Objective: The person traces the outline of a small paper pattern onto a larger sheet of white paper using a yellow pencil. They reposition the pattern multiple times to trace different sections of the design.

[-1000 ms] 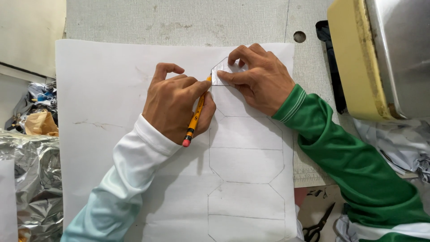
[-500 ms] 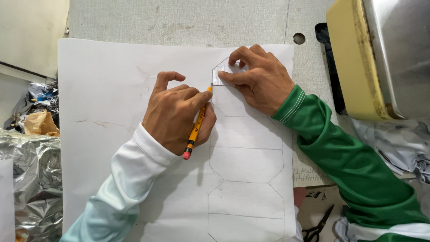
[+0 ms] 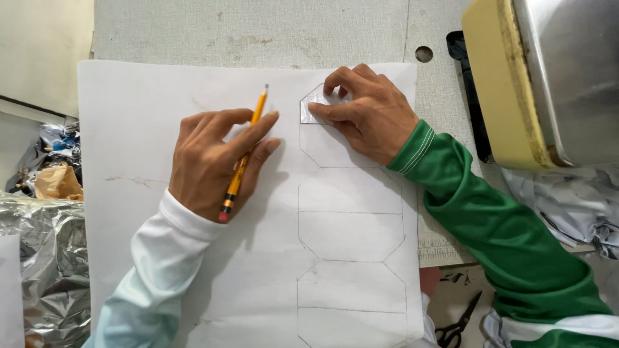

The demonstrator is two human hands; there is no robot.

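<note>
My left hand [image 3: 216, 161], in a white sleeve, holds a yellow pencil [image 3: 244, 154] with a red eraser end; its tip points up and away, lifted off the outline. My right hand [image 3: 367, 113], in a green sleeve, presses a small clear angular template [image 3: 311, 106] flat on a large white paper sheet [image 3: 142, 116]. Pencil-drawn hexagon-like outlines [image 3: 351, 238] run in a column down the sheet below the template.
A cream and metal sewing machine [image 3: 548, 84] stands at the right edge. Black scissors [image 3: 459, 325] lie at the bottom right beside a ruler edge [image 3: 442, 251]. Crumpled silver foil-like material [image 3: 39, 258] and scraps sit at the left. Grey fabric [image 3: 567, 206] lies right.
My left hand has drawn back to the left from the template, and the pencil tip has left the template's edge and now points upward. The right hand stays pressed on the template.
</note>
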